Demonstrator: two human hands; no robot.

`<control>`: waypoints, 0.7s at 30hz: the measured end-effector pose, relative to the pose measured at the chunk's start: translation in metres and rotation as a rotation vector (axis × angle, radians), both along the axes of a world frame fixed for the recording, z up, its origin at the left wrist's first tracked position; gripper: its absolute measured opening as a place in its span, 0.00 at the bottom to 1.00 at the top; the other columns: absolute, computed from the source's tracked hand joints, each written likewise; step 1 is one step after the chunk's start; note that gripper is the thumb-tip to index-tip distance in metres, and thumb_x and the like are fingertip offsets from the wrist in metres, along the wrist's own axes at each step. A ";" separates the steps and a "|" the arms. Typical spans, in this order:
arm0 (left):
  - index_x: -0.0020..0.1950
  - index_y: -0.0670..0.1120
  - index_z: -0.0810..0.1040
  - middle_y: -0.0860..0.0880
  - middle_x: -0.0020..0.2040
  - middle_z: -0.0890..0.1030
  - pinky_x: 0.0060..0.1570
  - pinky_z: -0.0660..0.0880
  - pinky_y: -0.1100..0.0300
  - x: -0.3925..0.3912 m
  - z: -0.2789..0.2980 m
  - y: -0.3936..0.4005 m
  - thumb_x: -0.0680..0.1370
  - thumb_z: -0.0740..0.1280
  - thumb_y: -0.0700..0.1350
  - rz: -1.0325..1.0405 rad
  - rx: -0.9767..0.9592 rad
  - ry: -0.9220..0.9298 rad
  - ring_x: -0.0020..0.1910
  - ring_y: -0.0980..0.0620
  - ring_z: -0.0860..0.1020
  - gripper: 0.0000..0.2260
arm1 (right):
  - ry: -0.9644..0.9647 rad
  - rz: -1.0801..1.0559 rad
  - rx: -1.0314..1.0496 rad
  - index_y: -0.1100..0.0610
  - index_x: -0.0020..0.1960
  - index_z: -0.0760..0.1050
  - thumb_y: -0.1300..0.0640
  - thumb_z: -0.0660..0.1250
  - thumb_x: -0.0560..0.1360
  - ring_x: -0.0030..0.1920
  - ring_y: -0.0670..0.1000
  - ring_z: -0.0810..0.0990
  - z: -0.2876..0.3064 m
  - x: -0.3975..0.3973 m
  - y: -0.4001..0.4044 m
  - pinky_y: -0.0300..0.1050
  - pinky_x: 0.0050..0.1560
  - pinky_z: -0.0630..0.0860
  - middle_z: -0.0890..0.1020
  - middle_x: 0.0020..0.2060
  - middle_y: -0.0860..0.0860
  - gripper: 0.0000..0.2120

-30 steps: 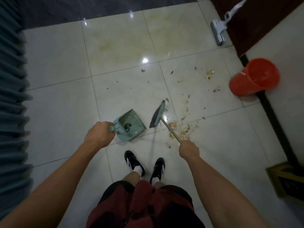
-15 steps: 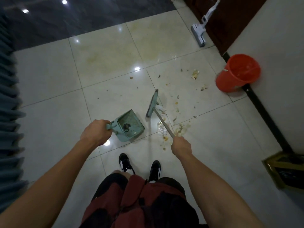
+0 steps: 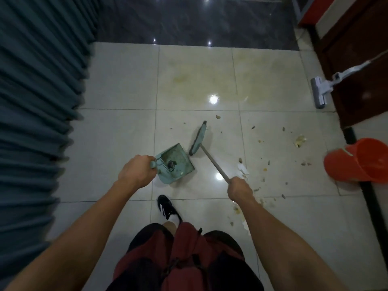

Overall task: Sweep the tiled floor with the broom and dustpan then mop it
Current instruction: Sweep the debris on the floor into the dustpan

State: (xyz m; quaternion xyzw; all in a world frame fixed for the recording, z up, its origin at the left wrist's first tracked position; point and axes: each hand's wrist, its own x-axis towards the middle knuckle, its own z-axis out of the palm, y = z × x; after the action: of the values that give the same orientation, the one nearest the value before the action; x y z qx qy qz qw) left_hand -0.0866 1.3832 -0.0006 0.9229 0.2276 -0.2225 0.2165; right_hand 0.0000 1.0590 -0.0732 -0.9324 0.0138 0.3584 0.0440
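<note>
The broom (image 3: pixel 198 141) is moving left, just beside the dustpan (image 3: pixel 176 163), while the left hand (image 3: pixel 136 172) and right hand (image 3: pixel 239 189) are gripping their handles with curled fingers; crumbs (image 3: pixel 265 169) and mopping are remaining.

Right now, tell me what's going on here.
A person is sweeping the tiled floor. The left hand grips the dustpan by its handle; the right hand grips the broom. Crumbs lie scattered to the right. The mop leans unused near the orange bucket.
</note>
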 end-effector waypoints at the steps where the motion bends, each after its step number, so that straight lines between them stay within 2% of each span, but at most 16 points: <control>1: 0.48 0.52 0.82 0.47 0.42 0.83 0.41 0.81 0.52 0.001 0.000 0.016 0.77 0.66 0.47 0.017 -0.003 0.004 0.39 0.44 0.81 0.06 | 0.008 0.009 0.014 0.58 0.62 0.75 0.59 0.61 0.80 0.54 0.56 0.82 -0.001 0.008 0.018 0.48 0.54 0.80 0.81 0.55 0.56 0.13; 5: 0.51 0.52 0.83 0.47 0.41 0.81 0.40 0.78 0.55 0.008 -0.001 0.068 0.77 0.66 0.46 0.065 0.001 0.014 0.39 0.44 0.80 0.07 | 0.047 0.039 0.037 0.58 0.63 0.77 0.58 0.61 0.80 0.51 0.57 0.82 -0.001 0.034 0.081 0.50 0.52 0.81 0.81 0.53 0.56 0.14; 11: 0.47 0.54 0.81 0.49 0.39 0.81 0.36 0.74 0.58 0.016 -0.009 0.121 0.76 0.66 0.49 0.148 0.026 0.049 0.37 0.47 0.79 0.05 | 0.054 0.120 0.079 0.57 0.64 0.76 0.58 0.60 0.80 0.51 0.59 0.81 -0.010 0.079 0.148 0.49 0.51 0.81 0.80 0.54 0.57 0.15; 17: 0.46 0.55 0.80 0.51 0.37 0.79 0.37 0.77 0.56 0.045 -0.011 0.144 0.75 0.67 0.51 0.207 0.073 0.101 0.36 0.46 0.79 0.03 | 0.111 0.170 0.162 0.60 0.65 0.76 0.60 0.58 0.80 0.53 0.62 0.80 -0.025 0.131 0.198 0.50 0.51 0.81 0.79 0.57 0.61 0.17; 21: 0.42 0.55 0.76 0.52 0.35 0.76 0.37 0.73 0.57 0.076 -0.006 0.147 0.75 0.67 0.50 0.228 0.102 0.140 0.36 0.46 0.77 0.03 | 0.151 0.200 0.188 0.59 0.65 0.77 0.60 0.59 0.80 0.53 0.60 0.81 -0.037 0.169 0.218 0.47 0.49 0.79 0.80 0.56 0.59 0.16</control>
State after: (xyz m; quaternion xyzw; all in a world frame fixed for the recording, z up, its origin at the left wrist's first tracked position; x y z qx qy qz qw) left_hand -0.0106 1.5305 -0.0061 0.8832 0.3564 -0.2484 0.1769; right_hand 0.1687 1.2765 -0.1101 -0.8914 -0.1095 0.4297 0.0938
